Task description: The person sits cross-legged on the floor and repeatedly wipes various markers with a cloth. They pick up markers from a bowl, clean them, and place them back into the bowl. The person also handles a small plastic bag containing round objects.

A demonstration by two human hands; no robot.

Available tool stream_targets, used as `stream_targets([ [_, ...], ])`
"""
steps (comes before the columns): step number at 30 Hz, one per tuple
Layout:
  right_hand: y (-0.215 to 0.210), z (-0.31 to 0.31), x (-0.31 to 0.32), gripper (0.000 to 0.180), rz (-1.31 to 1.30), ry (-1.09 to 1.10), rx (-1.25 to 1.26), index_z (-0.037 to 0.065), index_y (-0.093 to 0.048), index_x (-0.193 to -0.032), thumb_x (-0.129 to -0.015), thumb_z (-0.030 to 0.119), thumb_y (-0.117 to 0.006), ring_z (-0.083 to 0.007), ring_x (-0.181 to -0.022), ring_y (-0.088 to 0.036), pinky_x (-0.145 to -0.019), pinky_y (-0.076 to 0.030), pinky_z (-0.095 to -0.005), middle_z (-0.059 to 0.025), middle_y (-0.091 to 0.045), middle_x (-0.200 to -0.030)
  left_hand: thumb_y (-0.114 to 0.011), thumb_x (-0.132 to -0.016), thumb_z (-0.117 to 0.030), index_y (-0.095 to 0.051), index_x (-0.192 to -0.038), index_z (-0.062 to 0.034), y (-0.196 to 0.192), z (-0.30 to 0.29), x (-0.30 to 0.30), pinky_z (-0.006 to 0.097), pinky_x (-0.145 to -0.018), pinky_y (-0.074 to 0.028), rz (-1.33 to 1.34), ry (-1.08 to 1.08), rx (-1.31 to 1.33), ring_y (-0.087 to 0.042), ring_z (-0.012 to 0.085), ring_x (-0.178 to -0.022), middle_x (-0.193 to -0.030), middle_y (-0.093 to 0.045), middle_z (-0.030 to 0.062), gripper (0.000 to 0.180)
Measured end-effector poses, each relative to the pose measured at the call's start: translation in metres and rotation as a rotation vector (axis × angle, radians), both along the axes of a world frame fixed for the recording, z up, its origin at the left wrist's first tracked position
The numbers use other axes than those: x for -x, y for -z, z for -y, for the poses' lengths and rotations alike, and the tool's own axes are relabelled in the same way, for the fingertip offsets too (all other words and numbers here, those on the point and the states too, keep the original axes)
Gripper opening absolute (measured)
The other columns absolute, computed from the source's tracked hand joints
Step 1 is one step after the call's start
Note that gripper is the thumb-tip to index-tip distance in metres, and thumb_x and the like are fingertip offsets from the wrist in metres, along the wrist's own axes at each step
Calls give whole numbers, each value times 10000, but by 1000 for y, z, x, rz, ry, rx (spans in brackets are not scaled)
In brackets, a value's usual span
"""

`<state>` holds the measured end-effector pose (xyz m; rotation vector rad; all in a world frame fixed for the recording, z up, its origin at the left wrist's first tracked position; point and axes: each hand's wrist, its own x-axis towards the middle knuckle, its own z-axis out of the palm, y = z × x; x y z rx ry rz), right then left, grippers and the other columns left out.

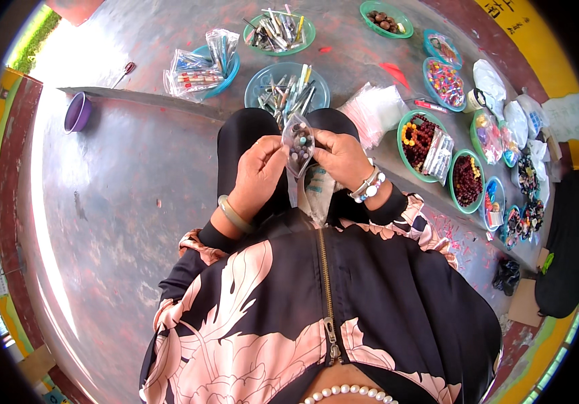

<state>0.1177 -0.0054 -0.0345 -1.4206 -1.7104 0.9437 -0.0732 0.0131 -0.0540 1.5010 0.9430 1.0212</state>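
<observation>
Above my lap, a clear plastic bag (299, 145) is held upright, its mouth facing up. Inside show several small round pieces in dark, grey and teal; they look like pen ends, though I cannot be sure. My left hand (259, 168) pinches the bag's left edge between thumb and fingers. On the other side, my right hand (343, 160) grips the right edge the same way. Below the bag a greyish printed sheet or packet (318, 195) lies against my lap. Just beyond my knees sits a clear blue basin (252, 91) of loose pens.
Farther off are a green basin (309, 42) of pens and a blue basin (234, 73) with bagged pens. Empty plastic bags (375, 111) lie right of my knee. Baskets of beads (466, 178) and sweets-like bright pieces (445, 82) line the right. A purple bucket (78, 112) stands left.
</observation>
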Motion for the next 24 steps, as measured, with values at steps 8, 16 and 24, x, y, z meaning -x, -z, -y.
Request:
stream_targets([
  [8, 14, 1, 7, 359, -26, -1, -100, 61, -605, -1143, -786, 55, -567, -326, -859, -607, -735, -481, -357, -153, -629, -951, -597, -829, -24, -607, -876, 32, -3, 6, 5, 235, -586, -441, -91, -26, -177, -541, 106, -660, -841, -609, 75, 74],
  [16, 24, 3, 12, 290, 17, -11, -78, 46, -625, -1109, -834, 44, -530, -316, -828, -601, -724, -479, -348, -131, -611, -925, -587, -816, 2, -607, -858, 27, -5, 9, 9, 252, -629, -447, -175, 59, -167, -565, 154, -703, -839, -603, 84, 52],
  [24, 22, 2, -4, 302, -316, 3, 143, 7, -596, -1147, -858, 42, -516, -132, -847, -639, -758, -487, -252, -115, -683, -916, -533, -877, -42, -608, -887, 36, -13, 1, 15, 259, -686, -459, -199, 150, -118, -577, 148, -769, -855, -614, 90, 109],
])
